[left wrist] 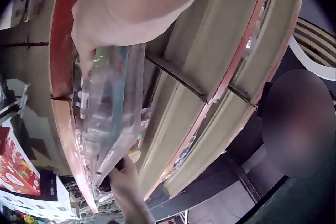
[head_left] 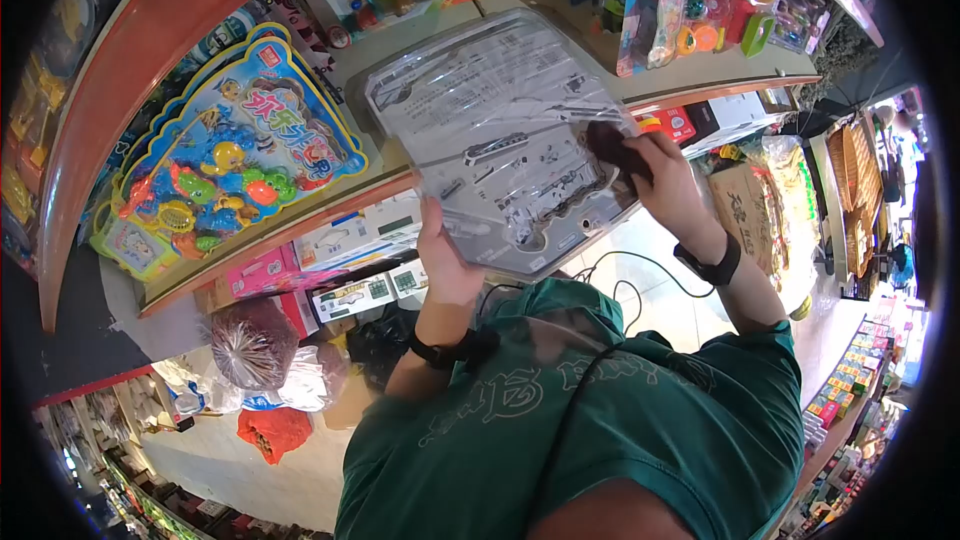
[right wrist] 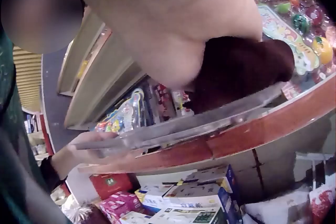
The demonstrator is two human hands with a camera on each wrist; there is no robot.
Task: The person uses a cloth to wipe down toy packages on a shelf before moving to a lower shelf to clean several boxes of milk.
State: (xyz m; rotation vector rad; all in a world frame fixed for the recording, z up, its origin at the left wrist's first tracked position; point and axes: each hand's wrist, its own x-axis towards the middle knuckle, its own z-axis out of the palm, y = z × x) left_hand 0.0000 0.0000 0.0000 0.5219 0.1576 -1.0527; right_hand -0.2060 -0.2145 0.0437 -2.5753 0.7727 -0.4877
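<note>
Head view: left hand (head_left: 452, 268) grips the plastic pack (head_left: 505, 145) by its edge; right hand (head_left: 672, 185), fingers curled, clutches dark cloth (head_left: 612, 147). Pack appears light, stiff, slick; opposite edges suit gripping.

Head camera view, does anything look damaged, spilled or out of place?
Nothing looks spilled, and the flat grey package in clear plastic shows no plain damage, though glare hides detail. Only the bunched dark maroon cloth in the right hand against it stands out, being loose fabric near colourful packaged toys.
</note>
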